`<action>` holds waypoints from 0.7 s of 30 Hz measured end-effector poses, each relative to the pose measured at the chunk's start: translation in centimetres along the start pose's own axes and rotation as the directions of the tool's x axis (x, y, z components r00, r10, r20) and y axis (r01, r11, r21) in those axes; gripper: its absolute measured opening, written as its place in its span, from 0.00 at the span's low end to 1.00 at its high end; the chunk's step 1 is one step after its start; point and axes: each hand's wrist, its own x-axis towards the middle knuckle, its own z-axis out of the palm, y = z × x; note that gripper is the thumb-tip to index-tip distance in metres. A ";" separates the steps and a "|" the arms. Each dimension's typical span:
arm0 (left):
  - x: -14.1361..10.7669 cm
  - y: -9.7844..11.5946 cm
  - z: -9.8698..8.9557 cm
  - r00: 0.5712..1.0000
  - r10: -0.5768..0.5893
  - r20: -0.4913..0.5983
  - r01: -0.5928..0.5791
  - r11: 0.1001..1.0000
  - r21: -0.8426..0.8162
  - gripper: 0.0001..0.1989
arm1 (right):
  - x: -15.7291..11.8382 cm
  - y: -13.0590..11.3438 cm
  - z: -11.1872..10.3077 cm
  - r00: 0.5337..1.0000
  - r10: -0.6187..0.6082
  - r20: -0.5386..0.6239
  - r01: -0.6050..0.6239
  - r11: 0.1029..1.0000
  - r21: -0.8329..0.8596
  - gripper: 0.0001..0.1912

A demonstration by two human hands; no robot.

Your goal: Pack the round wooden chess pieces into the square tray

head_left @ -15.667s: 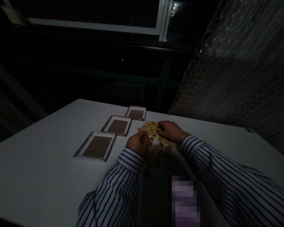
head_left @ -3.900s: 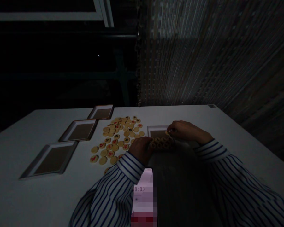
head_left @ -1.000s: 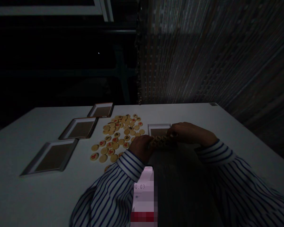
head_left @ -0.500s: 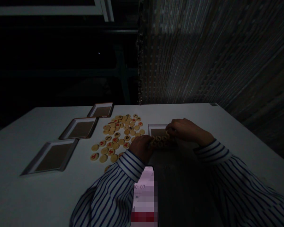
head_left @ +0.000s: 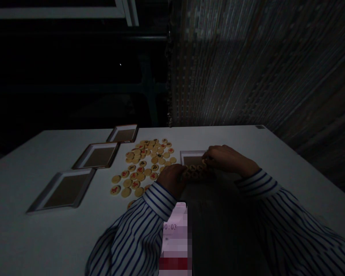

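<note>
An open box with a pale rim stands in front of me, with rows of round wooden Chinese chess pieces in its near part. My right hand reaches over the box's right side, its thumb and fingers pinched on a chess piece by the row. At the box's left side, my left hand has curled fingers close to the end pieces; what they grip is hidden. Left of the box lies a loose spread of chess pieces, some showing red or black characters, others blank side up.
Three shallow trays run diagonally on the left: a near one, a middle one and a far one. A lit phone lies by my left forearm. Beyond the white table hangs a strand curtain. The lighting is dim.
Both hands stay at the box in almost the same pose. The view has shifted very slightly; the loose pieces and trays look unmoved.
</note>
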 end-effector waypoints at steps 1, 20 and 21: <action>0.0 0.0 0.0 1.000 0.003 0.001 -0.003 1.000 -0.003 0.14 | 0.0 0.1 0.0 1.000 -0.004 0.001 0.004 1.000 0.001 0.14; 0.1 0.1 -0.4 1.000 -0.014 0.011 0.015 1.000 -0.018 0.13 | -0.2 0.4 -0.8 0.999 0.028 -0.045 -0.029 0.999 -0.021 0.16; 0.1 0.2 -0.5 1.000 -0.020 0.004 0.020 1.000 -0.023 0.13 | -0.2 0.5 -0.9 0.997 0.037 -0.064 -0.039 0.999 -0.025 0.16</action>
